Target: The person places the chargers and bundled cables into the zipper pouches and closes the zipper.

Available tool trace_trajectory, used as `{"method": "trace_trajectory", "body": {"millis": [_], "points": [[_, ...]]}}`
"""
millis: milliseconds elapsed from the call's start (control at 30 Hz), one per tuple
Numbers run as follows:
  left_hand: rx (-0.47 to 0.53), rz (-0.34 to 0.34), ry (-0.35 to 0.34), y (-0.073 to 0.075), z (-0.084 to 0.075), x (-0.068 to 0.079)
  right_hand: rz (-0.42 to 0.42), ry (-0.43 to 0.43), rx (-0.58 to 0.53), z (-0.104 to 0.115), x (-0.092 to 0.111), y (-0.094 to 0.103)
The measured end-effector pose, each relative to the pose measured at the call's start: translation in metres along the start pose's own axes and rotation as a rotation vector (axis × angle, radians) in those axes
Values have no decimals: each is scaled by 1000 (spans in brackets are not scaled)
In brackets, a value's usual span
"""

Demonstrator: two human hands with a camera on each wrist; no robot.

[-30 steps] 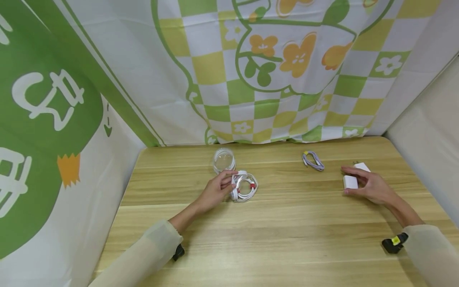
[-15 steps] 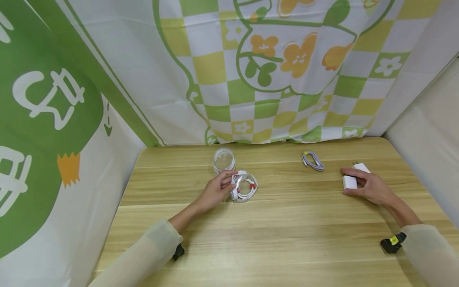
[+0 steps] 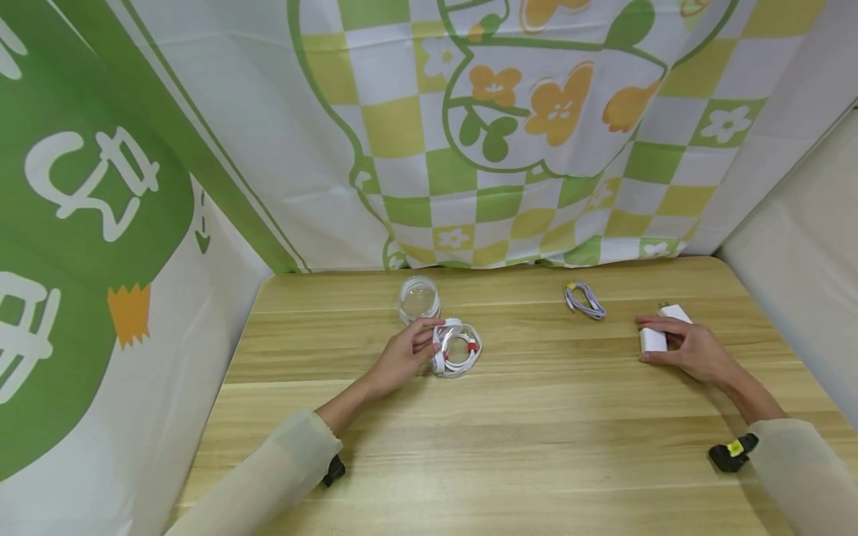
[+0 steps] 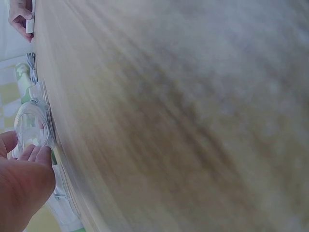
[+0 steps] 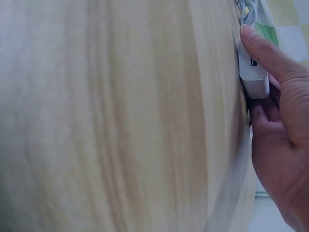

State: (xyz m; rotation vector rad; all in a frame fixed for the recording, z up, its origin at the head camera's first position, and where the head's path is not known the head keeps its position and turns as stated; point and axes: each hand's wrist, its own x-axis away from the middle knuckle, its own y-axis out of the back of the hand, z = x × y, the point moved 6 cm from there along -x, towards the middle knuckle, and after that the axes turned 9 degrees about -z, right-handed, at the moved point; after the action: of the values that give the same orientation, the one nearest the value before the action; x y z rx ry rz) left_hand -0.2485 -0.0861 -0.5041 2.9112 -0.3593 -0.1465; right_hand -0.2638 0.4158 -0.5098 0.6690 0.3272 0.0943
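My left hand (image 3: 402, 361) grips the left side of a coiled white cable (image 3: 462, 368) with red ties and clear round plastic about it. In the left wrist view, the thumb and fingers curve around the clear ring-shaped coil (image 4: 47, 116). Over at the right of the table, my right hand (image 3: 697, 357) holds a white charger (image 3: 653, 341) between thumb and fingers. The right wrist view shows a dark port in the end of this charger (image 5: 253, 82). A second white charger (image 3: 677, 313) lies just behind it, its metal prongs pointing to the back.
Behind my left hand stands another clear round coil (image 3: 418, 298) with white cable. A lilac cable (image 3: 585, 300) with a yellow tie lies toward the back right. The wooden table (image 3: 523, 432) ends at a patterned curtain (image 3: 449, 179); a cloth wall (image 3: 804, 216) borders the right.
My right hand has shifted very slightly to the left with the white charger. The left hand and the coil it holds stay in place.
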Motion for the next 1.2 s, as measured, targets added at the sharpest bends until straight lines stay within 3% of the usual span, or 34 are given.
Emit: {"method": "trace_trajectory", "body": {"millis": [533, 833, 1200], "points": [[4, -2, 18, 0, 0, 0, -22, -6, 58, 4, -6, 2], [-8, 2, 1, 0, 1, -3, 12, -27, 91, 19, -16, -3], [-16, 16, 0, 1, -2, -3, 56, 9, 70, 40, -29, -18]]}}
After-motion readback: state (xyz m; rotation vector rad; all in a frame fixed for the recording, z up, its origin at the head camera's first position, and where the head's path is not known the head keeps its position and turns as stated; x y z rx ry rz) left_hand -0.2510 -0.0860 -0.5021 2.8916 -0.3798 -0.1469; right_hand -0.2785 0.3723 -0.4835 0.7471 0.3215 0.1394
